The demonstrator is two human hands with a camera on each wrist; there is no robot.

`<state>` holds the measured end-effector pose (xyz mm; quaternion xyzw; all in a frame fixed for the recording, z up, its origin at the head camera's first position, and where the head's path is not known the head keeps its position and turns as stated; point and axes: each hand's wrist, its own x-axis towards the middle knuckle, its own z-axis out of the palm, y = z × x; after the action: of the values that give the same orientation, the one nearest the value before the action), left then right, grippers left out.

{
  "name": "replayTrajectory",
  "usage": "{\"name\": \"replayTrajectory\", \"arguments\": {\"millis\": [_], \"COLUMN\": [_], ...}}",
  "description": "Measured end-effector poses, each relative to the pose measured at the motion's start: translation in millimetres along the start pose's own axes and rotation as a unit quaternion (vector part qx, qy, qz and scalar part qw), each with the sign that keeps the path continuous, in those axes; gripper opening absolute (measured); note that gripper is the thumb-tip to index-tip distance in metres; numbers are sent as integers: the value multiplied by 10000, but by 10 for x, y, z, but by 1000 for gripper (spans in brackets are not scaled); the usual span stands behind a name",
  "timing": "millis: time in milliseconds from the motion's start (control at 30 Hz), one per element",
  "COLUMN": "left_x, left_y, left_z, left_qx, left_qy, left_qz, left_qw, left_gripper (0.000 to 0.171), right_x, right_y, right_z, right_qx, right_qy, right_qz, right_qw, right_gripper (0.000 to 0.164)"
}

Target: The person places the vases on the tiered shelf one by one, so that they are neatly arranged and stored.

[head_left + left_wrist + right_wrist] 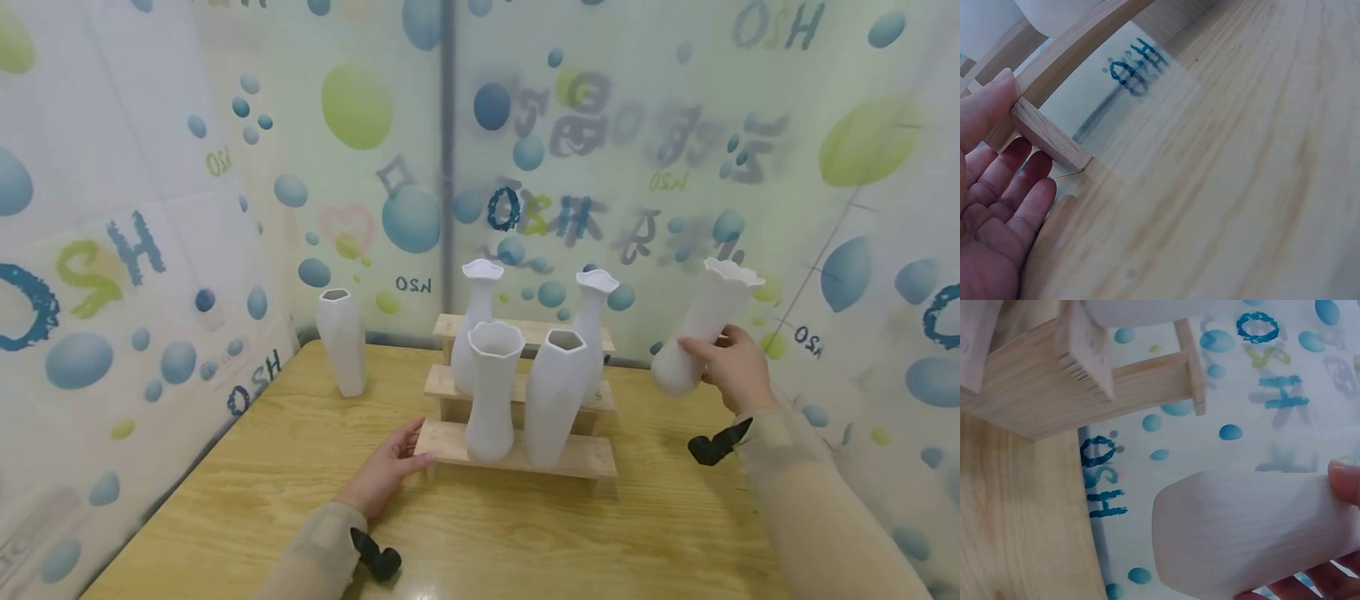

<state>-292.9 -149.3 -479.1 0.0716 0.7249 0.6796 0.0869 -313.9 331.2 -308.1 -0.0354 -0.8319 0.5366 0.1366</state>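
Observation:
My right hand grips a white vase with a scalloped rim, tilted and held up to the right of the wooden tiered stand. In the right wrist view, the rounded bottom of this vase shows, with fingers and thumb round its body. My left hand pinches the left end of the stand's bottom step, thumb on top and fingers below. That step bears a fluted white vase and a faceted white vase. Behind them, two slim vases with flared rims, left and right, stand on the middle step.
Another faceted white vase stands alone on the wooden table, toward its back left. A printed curtain with blue and green dots hangs close round the table's back and sides. The stand's top step bears no vase.

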Motion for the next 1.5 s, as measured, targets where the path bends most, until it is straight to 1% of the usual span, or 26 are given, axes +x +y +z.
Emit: {"name": "replayTrajectory", "arguments": {"millis": [200, 467, 733, 833, 1000, 1167, 1400, 1500], "left_x": [7, 14, 11, 18, 5, -11, 1, 14], "left_y": [-5, -19, -46, -51, -33, -8, -30, -53], "left_z": [-11, -14, -24, -28, -20, -11, -9, -15], "left_qx": [-48, -31, -15, 4, 46, 49, -19, -56], "left_qy": [38, -40, 43, -7, -19, -31, -42, -63], "left_qz": [16, 18, -11, 11, 43, 29, 85, 131], "left_qw": [10000, 10000, 10000, 10000, 10000, 10000, 10000, 9999], "left_gripper": [73, 73, 76, 76, 74, 73, 72, 72], "right_x": [60, 146, 297, 323, 380, 445, 491, 520], "right_y": [-222, -491, -743, -820, -902, -931, -954, -951], "right_z": [18, 103, 227, 274, 361, 455, 600, 659], "right_qx": [-79, -19, 17, 55, 169, 273, 94, 73], "right_qy": [-162, -332, -306, -348, -402, -533, -601, -633], "right_qz": [-209, -231, -345, -337, -262, -205, -189, -181], "right_qw": [9996, 9992, 9989, 9988, 9987, 9980, 9980, 9978], "right_gripper": [81, 80, 81, 80, 76, 73, 72, 68]}}
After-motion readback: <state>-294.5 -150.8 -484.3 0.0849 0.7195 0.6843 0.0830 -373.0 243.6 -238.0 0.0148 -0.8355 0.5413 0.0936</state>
